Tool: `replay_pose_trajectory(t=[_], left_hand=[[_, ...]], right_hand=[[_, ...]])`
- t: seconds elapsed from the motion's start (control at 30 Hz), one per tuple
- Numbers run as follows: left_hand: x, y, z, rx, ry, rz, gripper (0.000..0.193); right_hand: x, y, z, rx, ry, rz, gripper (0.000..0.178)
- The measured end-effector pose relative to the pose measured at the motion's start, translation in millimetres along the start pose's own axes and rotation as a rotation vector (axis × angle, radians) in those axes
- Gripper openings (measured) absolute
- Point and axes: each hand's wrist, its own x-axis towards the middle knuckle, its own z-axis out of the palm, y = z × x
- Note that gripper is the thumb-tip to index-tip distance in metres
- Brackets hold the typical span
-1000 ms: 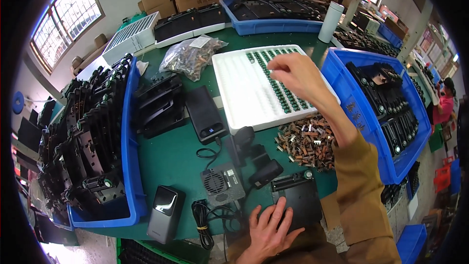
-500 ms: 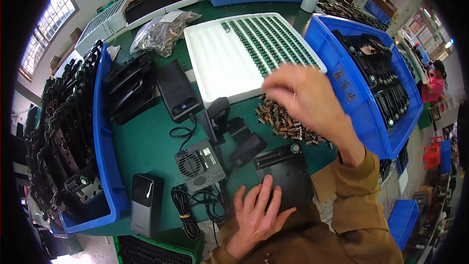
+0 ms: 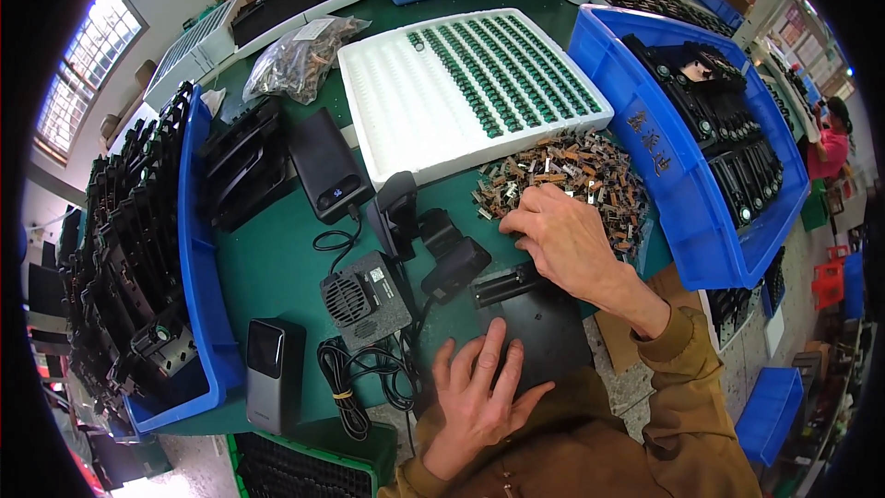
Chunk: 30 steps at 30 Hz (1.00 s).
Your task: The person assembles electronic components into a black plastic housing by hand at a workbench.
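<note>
My left hand [image 3: 484,397] lies with its fingers stretched over a flat black plastic housing [image 3: 544,332] at the table's near edge. A slot shows along the housing's far side. My right hand [image 3: 572,244] is over the near edge of a heap of small metal-and-brown parts [image 3: 590,171], just beyond the housing. Its fingers are bent and drawn together; whatever is between the fingertips is too small to make out. Behind the heap stands a white foam tray [image 3: 396,143], its right part filled with rows of small green pieces.
Blue bins [image 3: 198,267] [image 3: 645,143] of black housings flank me. Left of the housing are a black stand [image 3: 396,217], a small vented box [image 3: 364,300], coiled cable [image 3: 346,392] and power banks [image 3: 275,373] [image 3: 327,166]. A clear bag of parts [image 3: 300,60] lies farther back.
My right hand has come down from beside the foam tray toward me, to the near edge of the heap. My left hand stays on the black housing. The view has shifted slightly.
</note>
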Motion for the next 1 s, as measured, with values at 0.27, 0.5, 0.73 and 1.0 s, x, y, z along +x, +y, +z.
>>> replay_pose_trajectory(t=[0.27,0.5,0.73,1.0], left_hand=[[-1,2,0,-0.001,-0.027,-0.017,0.060],[1,0,-3,-0.002,-0.046,-0.008,0.062],[1,0,-1,0.015,-0.042,0.002,0.063],[1,2,-1,0.020,-0.054,-0.004,0.064]], right_hand=[[-8,2,-8,0.261,0.109,-0.005,0.017],[-58,-10,-43,0.806,-0.105,0.427,0.014],[-86,-8,-35,1.095,-0.123,0.673,0.014],[-91,-4,-32,0.955,-0.187,0.590,0.020]])
